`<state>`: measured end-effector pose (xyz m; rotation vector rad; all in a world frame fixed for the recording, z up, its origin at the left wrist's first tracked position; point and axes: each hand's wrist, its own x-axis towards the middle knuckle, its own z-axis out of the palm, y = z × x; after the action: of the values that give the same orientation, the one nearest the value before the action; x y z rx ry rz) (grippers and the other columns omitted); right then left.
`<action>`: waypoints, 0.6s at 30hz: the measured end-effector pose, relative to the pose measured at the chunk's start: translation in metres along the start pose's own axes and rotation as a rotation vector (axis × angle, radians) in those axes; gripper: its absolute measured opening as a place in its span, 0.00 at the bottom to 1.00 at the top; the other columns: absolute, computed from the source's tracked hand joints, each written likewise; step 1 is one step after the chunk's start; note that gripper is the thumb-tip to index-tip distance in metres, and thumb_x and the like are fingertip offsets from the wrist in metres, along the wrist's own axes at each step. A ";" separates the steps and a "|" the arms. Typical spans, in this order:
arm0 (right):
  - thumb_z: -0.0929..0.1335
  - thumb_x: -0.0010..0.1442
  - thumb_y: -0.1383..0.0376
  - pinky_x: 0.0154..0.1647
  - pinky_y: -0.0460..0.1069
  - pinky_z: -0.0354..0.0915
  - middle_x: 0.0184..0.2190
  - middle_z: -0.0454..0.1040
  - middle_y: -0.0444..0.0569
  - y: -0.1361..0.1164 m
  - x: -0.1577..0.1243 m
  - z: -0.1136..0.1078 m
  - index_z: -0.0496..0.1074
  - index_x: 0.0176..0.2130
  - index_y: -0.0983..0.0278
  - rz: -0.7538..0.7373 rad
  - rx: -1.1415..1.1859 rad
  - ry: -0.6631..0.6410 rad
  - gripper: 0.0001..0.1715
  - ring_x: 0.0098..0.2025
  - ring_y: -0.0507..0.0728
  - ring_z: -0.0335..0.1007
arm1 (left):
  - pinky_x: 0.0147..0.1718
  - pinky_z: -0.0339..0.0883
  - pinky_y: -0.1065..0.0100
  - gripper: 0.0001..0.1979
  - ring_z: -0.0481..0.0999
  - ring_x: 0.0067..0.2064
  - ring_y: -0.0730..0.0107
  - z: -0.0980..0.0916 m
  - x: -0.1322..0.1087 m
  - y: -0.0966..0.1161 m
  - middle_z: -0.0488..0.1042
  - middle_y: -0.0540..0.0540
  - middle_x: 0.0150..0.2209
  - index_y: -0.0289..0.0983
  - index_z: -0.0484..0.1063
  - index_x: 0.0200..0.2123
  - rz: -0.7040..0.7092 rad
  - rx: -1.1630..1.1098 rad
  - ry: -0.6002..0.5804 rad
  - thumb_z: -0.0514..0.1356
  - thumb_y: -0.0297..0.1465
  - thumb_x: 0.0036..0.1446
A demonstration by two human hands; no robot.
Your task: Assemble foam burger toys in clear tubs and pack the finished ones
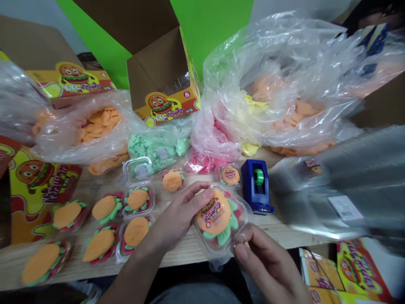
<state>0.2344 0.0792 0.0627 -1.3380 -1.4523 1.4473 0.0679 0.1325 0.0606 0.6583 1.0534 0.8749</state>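
Left hand [177, 217], fingers gripping a burger pack [217, 215], right hand [265, 259], fingers closed on its corner, tape dispenser [249, 185] on the tabletop [177, 256] at right, burgers [104, 209] to the left

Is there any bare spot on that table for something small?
Narrow patches of wooden tabletop show between the blue tape dispenser, right hand and grey plastic bag, and between the left forearm and held clear pack. The left side is crowded with marshmallow burgers; plastic bags crowd the back.
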 end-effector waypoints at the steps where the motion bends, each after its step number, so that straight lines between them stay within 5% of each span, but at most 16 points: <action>1: 0.61 0.58 0.61 0.30 0.44 0.62 0.23 0.63 0.43 0.000 -0.001 -0.002 0.64 0.27 0.61 -0.025 -0.025 -0.014 0.10 0.28 0.52 0.61 | 0.30 0.64 0.74 0.13 0.70 0.31 0.74 0.000 0.001 -0.001 0.72 0.51 0.30 0.38 0.69 0.37 -0.030 -0.020 -0.009 0.60 0.38 0.49; 10: 0.60 0.58 0.62 0.31 0.44 0.63 0.26 0.72 0.47 0.024 -0.003 0.001 0.69 0.28 0.63 -0.081 -0.367 -0.005 0.12 0.30 0.54 0.68 | 0.35 0.63 0.73 0.16 0.70 0.36 0.72 -0.013 0.002 -0.008 0.71 0.51 0.34 0.40 0.68 0.43 -0.074 0.355 -0.119 0.57 0.40 0.52; 13: 0.60 0.59 0.60 0.32 0.45 0.64 0.26 0.72 0.47 0.037 0.001 0.007 0.69 0.28 0.64 -0.036 -0.317 0.016 0.15 0.30 0.55 0.68 | 0.35 0.62 0.74 0.17 0.70 0.37 0.72 -0.017 0.005 -0.007 0.71 0.51 0.35 0.40 0.67 0.44 -0.062 0.470 -0.168 0.56 0.41 0.53; 18: 0.58 0.60 0.52 0.20 0.43 0.58 0.16 0.62 0.42 0.077 -0.008 -0.005 0.67 0.23 0.64 0.173 -0.076 0.306 0.24 0.20 0.51 0.60 | 0.33 0.63 0.70 0.18 0.72 0.37 0.65 -0.018 0.038 -0.015 0.74 0.48 0.35 0.38 0.69 0.44 0.069 0.724 -0.244 0.54 0.42 0.53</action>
<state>0.2565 0.0619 -0.0095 -1.6851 -1.2264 1.2346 0.0638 0.1581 0.0243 1.3756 1.1236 0.4338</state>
